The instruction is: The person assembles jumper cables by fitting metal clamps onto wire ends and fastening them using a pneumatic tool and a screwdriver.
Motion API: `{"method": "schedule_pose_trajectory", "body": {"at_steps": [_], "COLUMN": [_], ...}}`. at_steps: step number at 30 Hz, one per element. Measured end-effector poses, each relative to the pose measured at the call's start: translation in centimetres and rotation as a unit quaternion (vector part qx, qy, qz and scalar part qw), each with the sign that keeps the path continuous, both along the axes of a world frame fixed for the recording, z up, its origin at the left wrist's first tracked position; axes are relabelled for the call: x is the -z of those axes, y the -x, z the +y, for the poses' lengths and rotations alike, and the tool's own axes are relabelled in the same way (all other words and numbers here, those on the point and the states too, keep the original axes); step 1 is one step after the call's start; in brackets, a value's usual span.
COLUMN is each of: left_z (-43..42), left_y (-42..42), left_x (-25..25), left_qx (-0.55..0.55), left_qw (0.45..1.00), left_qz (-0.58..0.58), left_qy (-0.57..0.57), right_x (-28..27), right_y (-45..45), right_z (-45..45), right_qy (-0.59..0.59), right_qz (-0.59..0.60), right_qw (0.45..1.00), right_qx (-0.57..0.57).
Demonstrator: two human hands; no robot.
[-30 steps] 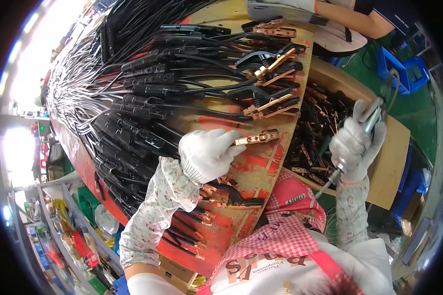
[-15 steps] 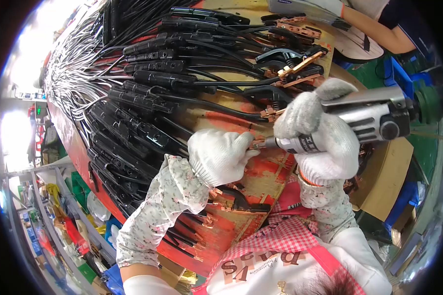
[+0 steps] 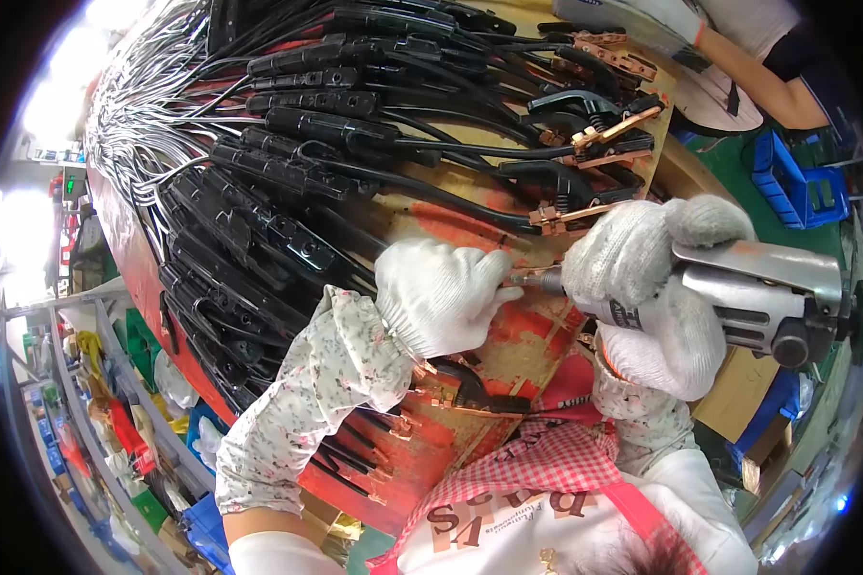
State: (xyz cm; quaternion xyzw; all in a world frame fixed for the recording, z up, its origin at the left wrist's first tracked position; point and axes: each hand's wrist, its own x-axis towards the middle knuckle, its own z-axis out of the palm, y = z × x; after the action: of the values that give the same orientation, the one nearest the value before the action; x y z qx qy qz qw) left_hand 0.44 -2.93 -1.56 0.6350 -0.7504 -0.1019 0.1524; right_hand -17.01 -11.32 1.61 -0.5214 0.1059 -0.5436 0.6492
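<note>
My left hand (image 3: 439, 295), in a white knit glove, is closed in a pinch. Its fingertips grip a small copper-coloured cable fitting (image 3: 516, 280), mostly hidden by the glove. My right hand (image 3: 647, 287), gloved too, wraps round a silver and black power screwdriver (image 3: 762, 302). The tool lies nearly level, its tip (image 3: 549, 280) pointing left at the fitting; whether they touch I cannot tell. Just above my right hand lies a black clamp with copper jaws (image 3: 571, 192). Another black clamp part (image 3: 470, 388) rests below my left hand.
Many black cables with black housings (image 3: 326, 129) cover the worn red and yellow table (image 3: 537, 335). More copper-jawed clamps (image 3: 609, 125) lie at its upper right. A co-worker's arm (image 3: 758, 77) reaches in there. A blue crate (image 3: 796, 182) and cardboard box (image 3: 734, 393) stand at right.
The view has shifted slightly. My right hand and the screwdriver sit farther right and lower in the picture. My left hand keeps its pinch, a little farther right.
</note>
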Motion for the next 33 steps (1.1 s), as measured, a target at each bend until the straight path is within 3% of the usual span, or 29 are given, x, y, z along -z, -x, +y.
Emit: {"method": "schedule_pose_trajectory", "body": {"at_steps": [8, 14, 16, 22, 28, 30, 33], "left_z": [-0.3, -0.3, -0.2, -0.1, -0.1, -0.1, -0.2], "left_y": [0.6, 0.6, 0.6, 0.8, 0.5, 0.3, 0.7], "left_x": [-0.4, -0.3, -0.1, -0.3, 0.4, 0.8, 0.6], "left_qx": [-0.039, -0.039, -0.034, -0.046, -0.032, -0.031, -0.036], "left_qw": [0.998, 0.997, 0.999, 0.997, 0.998, 0.999, 0.997], "left_qz": [-0.036, -0.043, -0.036, -0.032, -0.039, -0.025, -0.025], "left_qy": [-0.044, -0.043, -0.016, -0.045, 0.023, 0.004, 0.064], "right_x": [-0.3, -0.7, -1.3, 0.3, -0.9, -0.8, -0.7], "right_y": [-1.0, -1.1, -1.3, -0.1, -0.7, 0.0, 0.2], "right_z": [-0.9, -1.4, -2.6, -1.4, -0.1, -1.4, -0.8], "right_qy": [-0.003, 0.037, 0.077, 0.055, 0.047, 0.102, -0.089], "right_qz": [-0.053, -0.027, -0.035, -0.021, -0.008, 0.024, -0.002], "right_qw": [0.996, 0.996, 0.975, 0.989, 0.997, 0.986, 0.992], "right_qx": [-0.076, -0.071, -0.208, -0.137, -0.062, -0.131, -0.095]}}
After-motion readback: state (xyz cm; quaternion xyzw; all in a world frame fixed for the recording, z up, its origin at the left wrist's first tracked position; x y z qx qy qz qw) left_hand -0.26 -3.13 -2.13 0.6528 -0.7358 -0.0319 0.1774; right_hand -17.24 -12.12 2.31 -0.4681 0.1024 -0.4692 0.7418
